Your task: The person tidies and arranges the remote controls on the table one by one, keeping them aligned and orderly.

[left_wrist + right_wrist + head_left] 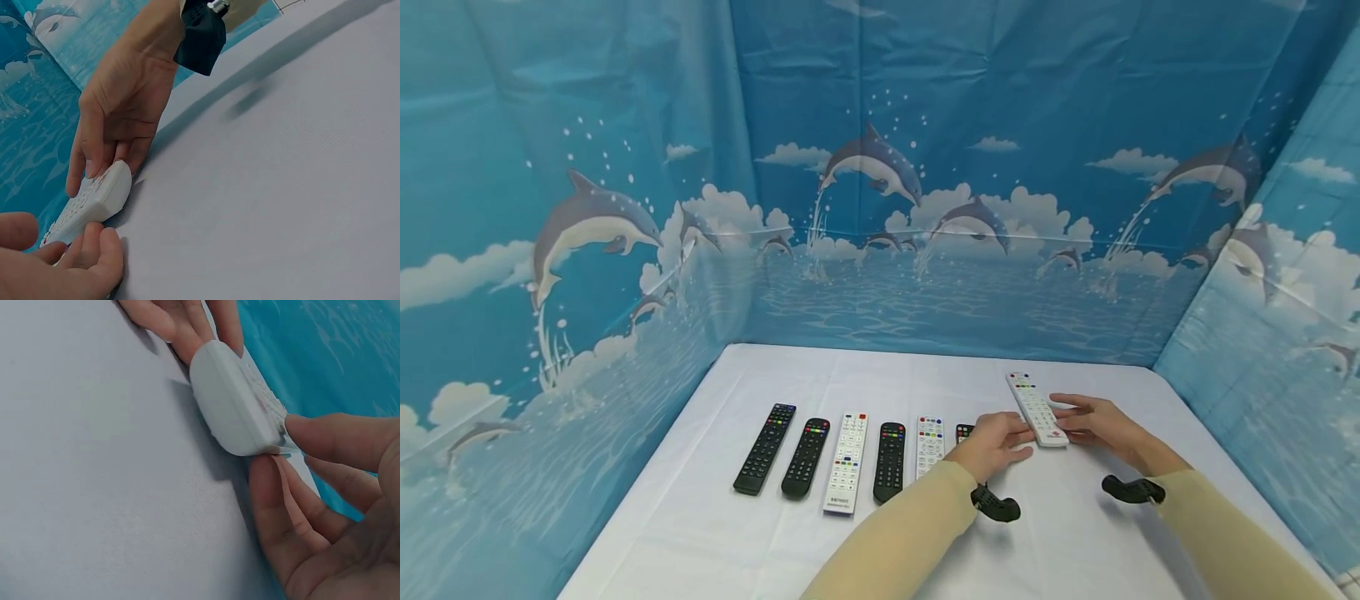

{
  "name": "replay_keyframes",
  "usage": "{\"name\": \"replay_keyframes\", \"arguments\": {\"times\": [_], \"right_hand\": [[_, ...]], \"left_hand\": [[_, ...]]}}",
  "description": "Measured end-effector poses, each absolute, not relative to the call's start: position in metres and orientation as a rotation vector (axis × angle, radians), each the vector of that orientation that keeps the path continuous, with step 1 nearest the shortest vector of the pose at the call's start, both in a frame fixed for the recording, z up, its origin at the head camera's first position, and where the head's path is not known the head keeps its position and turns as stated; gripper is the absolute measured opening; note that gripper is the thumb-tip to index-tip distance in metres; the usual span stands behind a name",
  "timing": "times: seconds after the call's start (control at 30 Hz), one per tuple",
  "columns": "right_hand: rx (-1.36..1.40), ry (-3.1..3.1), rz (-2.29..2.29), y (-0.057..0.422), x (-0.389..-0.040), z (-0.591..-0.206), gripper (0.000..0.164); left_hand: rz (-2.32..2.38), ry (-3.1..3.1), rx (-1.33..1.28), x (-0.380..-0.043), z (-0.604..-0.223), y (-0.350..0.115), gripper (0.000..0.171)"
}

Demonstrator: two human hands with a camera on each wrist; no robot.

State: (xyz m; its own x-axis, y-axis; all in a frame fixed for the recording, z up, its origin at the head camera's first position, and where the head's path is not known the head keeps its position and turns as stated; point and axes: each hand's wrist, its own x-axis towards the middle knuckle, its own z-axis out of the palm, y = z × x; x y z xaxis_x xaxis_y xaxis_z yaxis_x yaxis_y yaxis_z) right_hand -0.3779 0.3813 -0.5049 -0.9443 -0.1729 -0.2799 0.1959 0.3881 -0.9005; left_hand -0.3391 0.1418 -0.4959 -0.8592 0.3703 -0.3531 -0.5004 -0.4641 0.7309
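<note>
A white remote control [1037, 408] with several small buttons is held between both hands at the right of the table, its near end slightly raised above the cloth. My left hand [994, 446] grips its left edge, with fingertips against the lower side in the left wrist view. On the opposite edge, my right hand [1103, 429] pinches it, thumb over the button face and fingers underneath, as the right wrist view shows. The rounded white end of the remote [228, 400] faces the right wrist camera.
Left of the hands lies a row of remotes: black ones [765, 450] [806, 458] [890, 462] and white ones [846, 462] [929, 442]. Another black remote [963, 432] is mostly hidden behind my left hand. A white cloth [685, 533] covers the table; dolphin-print curtains [865, 292] surround it.
</note>
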Motion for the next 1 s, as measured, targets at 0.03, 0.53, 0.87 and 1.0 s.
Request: {"name": "replay_keyframes", "arguments": {"times": [0.03,0.53,0.87,1.0], "right_hand": [[0.033,2.305,-1.588,0.381,-0.376,-0.504,0.08],[-0.014,1.97,-1.86,0.362,-0.35,-0.493,0.07],[-0.066,2.095,-1.864,0.341,-0.338,-0.475,0.076],[-0.073,2.16,-1.825,0.33,-0.333,-0.466,0.078]], "left_hand": [[2.309,1.251,-0.185,-0.339,-0.496,0.141,0.037],[2.356,1.372,-0.342,-0.336,-0.48,0.147,0.023],[2.28,1.479,-0.195,-0.34,-0.465,0.125,0.023],[2.278,1.494,-0.142,-0.339,-0.463,0.115,0.024]]}}
